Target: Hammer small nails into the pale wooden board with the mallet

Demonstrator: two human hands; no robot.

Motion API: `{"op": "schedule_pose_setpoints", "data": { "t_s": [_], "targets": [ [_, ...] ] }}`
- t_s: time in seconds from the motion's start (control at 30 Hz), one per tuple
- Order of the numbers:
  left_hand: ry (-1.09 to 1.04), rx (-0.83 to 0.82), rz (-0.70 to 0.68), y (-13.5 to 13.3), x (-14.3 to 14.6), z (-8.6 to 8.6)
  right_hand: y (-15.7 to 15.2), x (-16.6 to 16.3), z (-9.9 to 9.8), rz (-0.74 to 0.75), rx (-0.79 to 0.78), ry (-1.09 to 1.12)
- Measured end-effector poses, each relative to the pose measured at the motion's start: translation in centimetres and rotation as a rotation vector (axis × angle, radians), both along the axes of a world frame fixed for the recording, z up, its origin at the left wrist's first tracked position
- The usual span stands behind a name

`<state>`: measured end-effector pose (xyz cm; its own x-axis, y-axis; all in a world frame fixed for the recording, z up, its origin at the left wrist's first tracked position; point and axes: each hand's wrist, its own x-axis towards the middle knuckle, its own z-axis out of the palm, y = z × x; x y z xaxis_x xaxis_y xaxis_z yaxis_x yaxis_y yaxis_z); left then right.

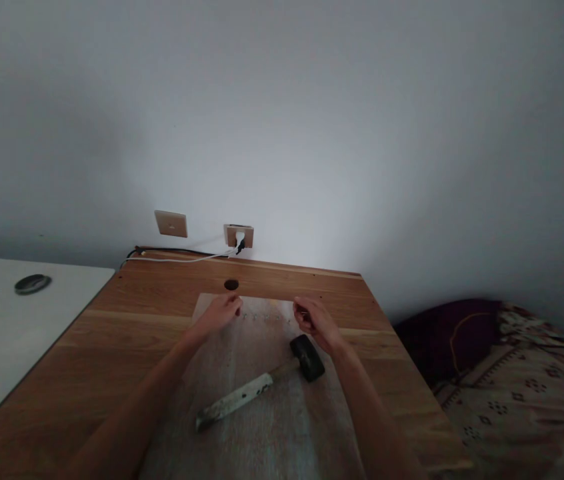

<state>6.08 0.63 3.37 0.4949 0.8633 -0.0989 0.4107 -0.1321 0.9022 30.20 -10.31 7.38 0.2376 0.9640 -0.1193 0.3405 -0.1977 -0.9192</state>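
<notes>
A pale wooden board (262, 413) lies on the brown wooden desk (127, 320), with a row of small nails (262, 316) near its far edge. My left hand (222, 310) rests at the left end of that row, fingers pinched together. My right hand (312, 319) is at the right end, fingers curled in a pinch on something too small to make out. A mallet with a black head (308, 357) and a worn pale handle (235, 401) lies on the board just below my right hand.
A round cable hole (231, 285) sits in the desk behind the board. Wall sockets (239, 235) with plugged cables are at the back. A white table (2, 320) with a dark round object (33, 283) stands left. A patterned bed cover (522, 387) lies right.
</notes>
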Motion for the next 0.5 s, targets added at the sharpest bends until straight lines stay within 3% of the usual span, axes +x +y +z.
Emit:
{"op": "schedule_pose_setpoints", "data": {
  "t_s": [0.1, 0.23, 0.37, 0.5],
  "targets": [
    [0.304, 0.321, -0.14, -0.7, 0.0, 0.2, 0.9, -0.9, -0.7, 0.02, -0.046, -0.258],
    [0.573, 0.524, -0.282, -1.5, 0.2, 0.1, 1.5, -2.6, -1.6, 0.048, -0.097, -0.454],
    [0.656, 0.661, -0.43, -1.1, 0.5, 0.6, 1.6, -3.2, -1.3, 0.048, -0.038, -0.386],
    [0.636, 0.685, -0.526, 0.0, 0.7, 1.8, 1.4, -2.3, -0.2, 0.002, 0.04, -0.197]
  ]
}}
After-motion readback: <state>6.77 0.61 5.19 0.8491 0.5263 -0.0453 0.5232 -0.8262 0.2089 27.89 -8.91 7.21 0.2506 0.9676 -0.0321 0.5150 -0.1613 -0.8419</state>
